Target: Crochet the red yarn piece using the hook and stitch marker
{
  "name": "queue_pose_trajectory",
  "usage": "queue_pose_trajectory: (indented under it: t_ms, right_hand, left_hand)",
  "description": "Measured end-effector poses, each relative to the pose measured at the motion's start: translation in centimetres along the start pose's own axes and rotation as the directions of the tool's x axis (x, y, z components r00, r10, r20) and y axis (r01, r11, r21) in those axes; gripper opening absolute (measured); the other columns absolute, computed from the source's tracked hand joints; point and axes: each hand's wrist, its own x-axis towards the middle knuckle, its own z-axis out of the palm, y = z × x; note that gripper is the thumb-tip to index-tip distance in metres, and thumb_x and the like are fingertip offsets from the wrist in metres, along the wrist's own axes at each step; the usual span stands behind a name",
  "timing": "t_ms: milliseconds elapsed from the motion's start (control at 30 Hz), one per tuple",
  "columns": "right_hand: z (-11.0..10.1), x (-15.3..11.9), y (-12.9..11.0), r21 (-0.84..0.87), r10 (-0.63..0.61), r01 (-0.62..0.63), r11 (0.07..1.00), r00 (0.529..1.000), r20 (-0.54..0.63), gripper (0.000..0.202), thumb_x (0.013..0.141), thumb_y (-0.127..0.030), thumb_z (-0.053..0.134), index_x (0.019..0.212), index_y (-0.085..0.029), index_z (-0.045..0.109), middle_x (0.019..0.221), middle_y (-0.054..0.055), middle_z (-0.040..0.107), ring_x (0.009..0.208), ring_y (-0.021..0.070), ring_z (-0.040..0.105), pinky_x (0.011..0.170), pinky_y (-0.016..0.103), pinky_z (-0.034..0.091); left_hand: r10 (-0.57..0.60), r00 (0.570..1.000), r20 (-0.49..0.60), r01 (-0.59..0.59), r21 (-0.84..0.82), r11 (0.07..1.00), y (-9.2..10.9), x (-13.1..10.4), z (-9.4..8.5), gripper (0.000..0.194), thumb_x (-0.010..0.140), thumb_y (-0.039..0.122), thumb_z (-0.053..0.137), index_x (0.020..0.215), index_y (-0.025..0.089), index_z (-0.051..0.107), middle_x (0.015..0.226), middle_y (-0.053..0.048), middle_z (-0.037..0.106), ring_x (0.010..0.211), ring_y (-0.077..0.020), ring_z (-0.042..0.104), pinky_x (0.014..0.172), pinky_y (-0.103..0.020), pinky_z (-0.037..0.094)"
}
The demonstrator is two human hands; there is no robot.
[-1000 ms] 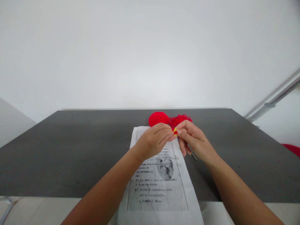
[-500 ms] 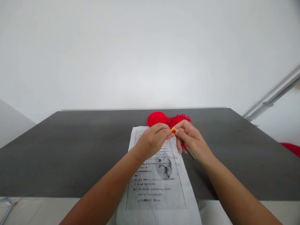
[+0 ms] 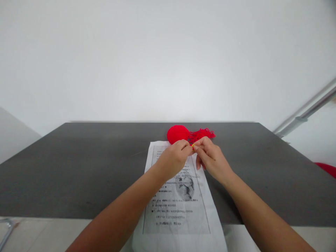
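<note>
Above the top part of a printed paper sheet [image 3: 178, 224], my two hands meet at a small red-and-yellow yarn piece [image 3: 193, 147]. My left hand [image 3: 177, 155] is closed, its fingertips pinching the piece from the left. From the other side, the thumb and index finger of my right hand [image 3: 211, 155] pinch it too, while the other fingers curl below. Most of the piece is hidden by the fingers. Just beyond the hands lie a ball of red yarn [image 3: 177, 134] and a loose tangle of red yarn [image 3: 202, 133].
The dark grey table [image 3: 91, 168] reaches back to a white wall [image 3: 168, 63]. The sheet hangs over its near edge. A metal pole [image 3: 315, 108] slants at the right, above a red object [image 3: 327, 168] at the frame's edge.
Both hands stay together at the yarn piece, and less of it shows between the fingers. The thin metal shaft seen below my right hand is no longer visible. The view has shifted slightly.
</note>
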Motion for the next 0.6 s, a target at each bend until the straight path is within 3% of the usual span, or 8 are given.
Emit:
queue_pose_trajectory:
  t_ms: [167, 267, 400, 467, 533, 600]
  right_hand:
    - [0.1, 0.8, 0.8, -0.070, 0.058, -0.060, 0.996, 0.998, -0.037, 0.023, 0.099, -0.046, 0.036, 0.093, -0.025, 0.044, 0.062, -0.002, 0.069, 0.038, 0.0160, 0.058, 0.038, 0.026, 0.038]
    - [-0.9, 1.4, 1.4, -0.220, 0.078, -0.106, 0.970, 0.988, -0.134, 0.021, 0.102, -0.041, 0.032, 0.092, -0.026, 0.043, 0.070, 0.001, 0.071, 0.050, 0.0177, 0.060, 0.051, 0.028, 0.040]
    - [-2.7, 1.4, 1.7, -0.462, 0.102, -0.155, 0.873, 0.985, -0.137, 0.017, 0.088, -0.027, 0.058, 0.076, -0.025, 0.046, 0.069, 0.005, 0.065, 0.062, 0.0238, 0.059, 0.058, 0.031, 0.030]
    - [-3.1, 1.1, 1.6, -0.538, 0.122, -0.138, 0.831, 0.990, -0.066, 0.023, 0.079, -0.019, 0.066, 0.069, -0.025, 0.047, 0.067, 0.005, 0.062, 0.063, 0.0251, 0.057, 0.059, 0.032, 0.027]
    - [-3.2, 0.6, 1.5, -0.590, 0.141, -0.118, 0.799, 0.990, -0.008, 0.031, 0.071, -0.007, 0.067, 0.062, -0.026, 0.044, 0.066, 0.005, 0.061, 0.062, 0.0243, 0.056, 0.059, 0.032, 0.026]
    - [-3.2, 0.0, 1.3, -0.623, 0.155, -0.104, 0.775, 0.987, 0.029, 0.035, 0.068, 0.001, 0.063, 0.060, -0.027, 0.041, 0.062, 0.005, 0.058, 0.058, 0.0229, 0.053, 0.059, 0.032, 0.025]
  left_hand:
    - [-0.234, 0.968, -0.085, 0.216, -0.180, 0.959, -1.1, 0.3, 0.3, 0.017, 0.095, 0.013, 0.055, 0.082, 0.018, 0.065, 0.083, -0.004, 0.069, 0.078, -0.0166, 0.065, 0.074, -0.029, 0.055]
    - [-0.434, 0.892, -0.130, 0.380, -0.306, 0.873, -2.4, 0.2, 0.4, 0.011, 0.091, 0.014, 0.060, 0.084, 0.018, 0.066, 0.083, -0.003, 0.071, 0.077, -0.0166, 0.066, 0.072, -0.028, 0.055]
    - [-0.624, 0.780, -0.037, 0.534, -0.481, 0.696, -4.6, -0.3, 0.7, 0.016, 0.095, 0.025, 0.059, 0.088, 0.015, 0.068, 0.068, 0.000, 0.067, 0.058, -0.0146, 0.064, 0.056, -0.026, 0.053]
    - [-0.666, 0.745, 0.041, 0.576, -0.543, 0.611, -5.5, -0.6, 1.0, 0.021, 0.098, 0.031, 0.058, 0.099, 0.012, 0.069, 0.081, -0.004, 0.071, 0.068, -0.0172, 0.068, 0.064, -0.032, 0.059]
    - [-0.685, 0.721, 0.102, 0.598, -0.591, 0.542, -6.1, -0.6, 1.4, 0.034, 0.097, 0.035, 0.064, 0.125, 0.016, 0.063, 0.121, -0.010, 0.067, 0.101, -0.0227, 0.069, 0.085, -0.043, 0.060]
    - [-0.696, 0.708, 0.119, 0.598, -0.624, 0.502, -6.6, -0.5, 1.8, 0.036, 0.098, 0.035, 0.063, 0.129, 0.018, 0.061, 0.130, -0.012, 0.064, 0.109, -0.0250, 0.067, 0.091, -0.047, 0.059]
